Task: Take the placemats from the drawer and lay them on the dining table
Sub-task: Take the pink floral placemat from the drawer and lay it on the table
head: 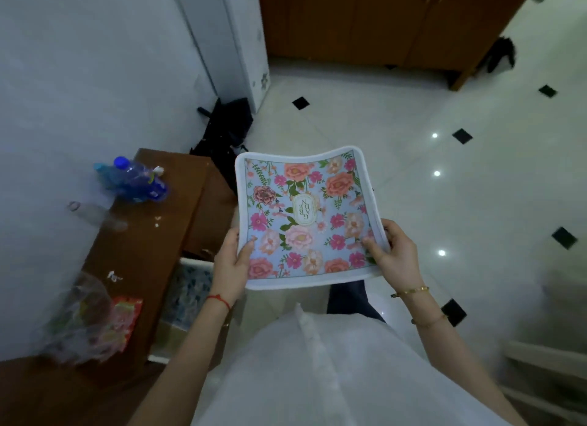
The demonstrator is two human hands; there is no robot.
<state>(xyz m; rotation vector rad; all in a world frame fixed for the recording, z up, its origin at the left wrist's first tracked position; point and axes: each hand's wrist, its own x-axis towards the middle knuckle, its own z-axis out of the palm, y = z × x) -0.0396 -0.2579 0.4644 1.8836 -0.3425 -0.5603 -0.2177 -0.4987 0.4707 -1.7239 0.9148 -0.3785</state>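
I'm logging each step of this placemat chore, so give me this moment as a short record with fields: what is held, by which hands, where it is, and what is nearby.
held item: floral placemat, white border, blue ground with pink and orange flowers
left hand: grips the mat's near left edge, thumb on top
right hand: grips the near right edge, thumb on top
mat position: in the air above the tiled floor, far edge sagging a little
drawer: open, patterned contents inside, blurred
cabinet top: plastic bottles
dining table: not in view
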